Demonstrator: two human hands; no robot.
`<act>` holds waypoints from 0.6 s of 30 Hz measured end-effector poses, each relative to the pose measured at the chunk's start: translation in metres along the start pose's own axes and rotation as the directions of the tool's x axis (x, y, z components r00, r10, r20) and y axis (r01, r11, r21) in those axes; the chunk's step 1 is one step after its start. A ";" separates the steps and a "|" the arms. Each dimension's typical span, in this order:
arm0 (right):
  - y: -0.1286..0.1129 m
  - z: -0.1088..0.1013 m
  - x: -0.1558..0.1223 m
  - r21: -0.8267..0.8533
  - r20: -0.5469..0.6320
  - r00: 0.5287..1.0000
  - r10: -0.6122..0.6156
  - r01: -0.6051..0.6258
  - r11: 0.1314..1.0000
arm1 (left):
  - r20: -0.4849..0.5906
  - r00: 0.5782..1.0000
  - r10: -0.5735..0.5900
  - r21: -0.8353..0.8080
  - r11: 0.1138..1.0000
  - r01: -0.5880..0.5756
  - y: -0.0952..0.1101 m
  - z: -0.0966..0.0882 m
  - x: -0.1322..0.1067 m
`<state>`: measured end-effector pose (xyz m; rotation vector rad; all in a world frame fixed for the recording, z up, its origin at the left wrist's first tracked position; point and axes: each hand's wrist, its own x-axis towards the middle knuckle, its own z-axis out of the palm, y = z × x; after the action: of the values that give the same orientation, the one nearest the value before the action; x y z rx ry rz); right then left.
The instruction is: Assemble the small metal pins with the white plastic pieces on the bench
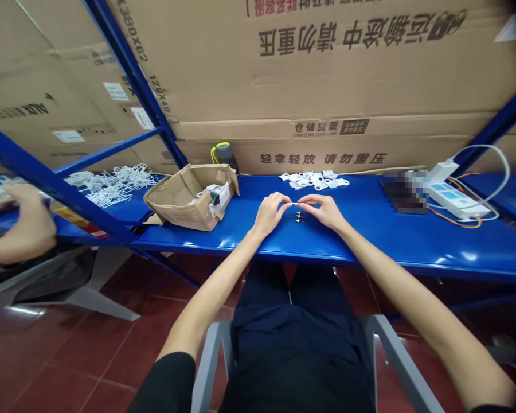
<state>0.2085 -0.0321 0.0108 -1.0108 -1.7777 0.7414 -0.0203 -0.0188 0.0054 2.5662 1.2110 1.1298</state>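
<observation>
Pinched one end of a thin, straight rod (295,203) in the left hand (268,215), with thumb and fingertips closed on it; gripped the opposite end likewise in the right hand (325,212), holding the rod level across the narrow gap between both, over the smooth, glossy blue surface (395,244). Could not tell finer detail on something so small. Saw close beside the fingertips, on the near side, a few tiny pins (300,217) with pale, blocky middles, lying in a loose column. Noted farther out a scatter of flat white plastic pieces (313,180) with rounded outlines; to the left, an open, creased brown cardboard box (178,213), with a dark, cylindrical bottle (226,152) behind; to the right, a white, oblong power strip (450,199) and a smooth, curling white cable (506,172). Found at the back a tall, printed cardboard panel (327,86).
</observation>
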 end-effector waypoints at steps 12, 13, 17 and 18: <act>0.002 0.002 -0.001 -0.063 0.045 0.999 -0.028 0.030 0.998 | 0.054 0.997 0.061 -0.014 0.998 -0.060 0.002 0.001 -0.001; 0.002 0.002 -0.001 -0.093 0.046 0.998 -0.041 0.045 0.995 | 0.074 0.995 0.068 -0.008 0.998 -0.067 0.002 0.001 -0.001; 0.005 0.002 0.000 -0.177 0.017 0.997 -0.075 0.077 0.981 | 0.105 0.992 0.066 0.013 0.998 -0.067 0.003 0.000 -0.001; 0.005 0.002 0.001 -0.187 0.003 0.997 -0.079 0.078 0.979 | 0.093 0.994 0.062 0.015 0.998 -0.064 0.004 0.000 -0.001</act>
<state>0.2083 -0.0290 0.0063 -1.0570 -1.8994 0.5297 -0.0185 -0.0219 0.0067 2.6550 1.1326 1.0025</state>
